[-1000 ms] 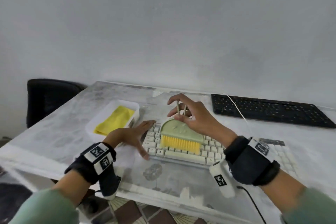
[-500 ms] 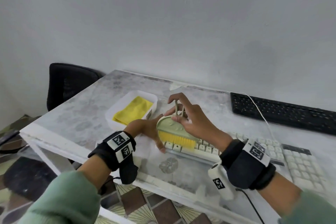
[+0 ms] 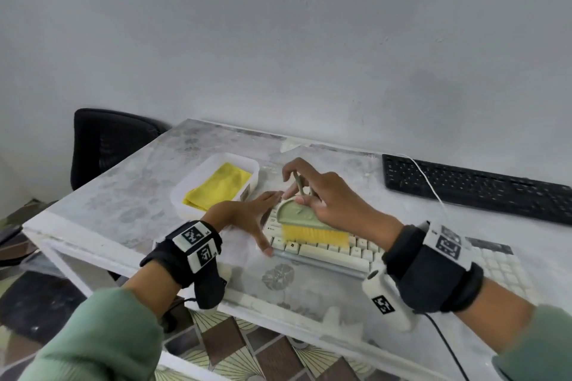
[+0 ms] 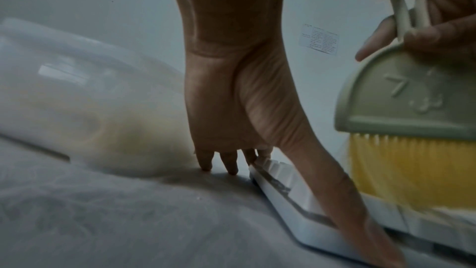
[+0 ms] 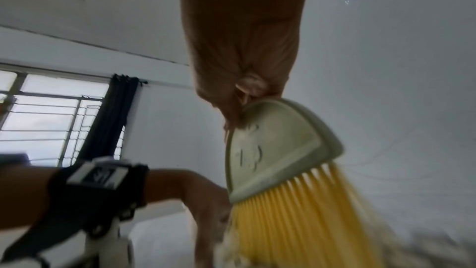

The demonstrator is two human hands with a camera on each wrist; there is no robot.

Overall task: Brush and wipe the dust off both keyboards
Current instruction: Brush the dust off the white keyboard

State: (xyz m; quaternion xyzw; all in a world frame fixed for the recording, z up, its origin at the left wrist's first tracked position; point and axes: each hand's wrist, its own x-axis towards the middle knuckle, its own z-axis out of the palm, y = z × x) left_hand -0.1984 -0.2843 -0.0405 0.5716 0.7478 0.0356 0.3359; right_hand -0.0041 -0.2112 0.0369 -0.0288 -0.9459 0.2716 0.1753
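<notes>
A white keyboard [image 3: 346,254] lies near the table's front edge. My right hand [image 3: 322,192] pinches the thin handle of a green brush [image 3: 297,215], whose yellow bristles rest on the keyboard's left keys. My left hand [image 3: 247,219] lies with straight fingers against the keyboard's left end, thumb along its front corner. A black keyboard [image 3: 479,189] lies at the back right. The left wrist view shows the left hand [image 4: 244,109] against the keyboard's end [image 4: 304,219], with the brush [image 4: 412,109] to its right. In the right wrist view the brush [image 5: 278,160] hangs from the right hand [image 5: 244,48].
A white tray [image 3: 185,195] holding a folded yellow cloth [image 3: 219,185] stands left of the white keyboard. A white cable [image 3: 427,182] crosses the black keyboard. A black chair [image 3: 105,142] stands beyond the table's left end. The wall rises behind the table.
The brush has swept leftward along the white keyboard to its left keys. My left hand has stayed at the keyboard's left end. The head view has shifted.
</notes>
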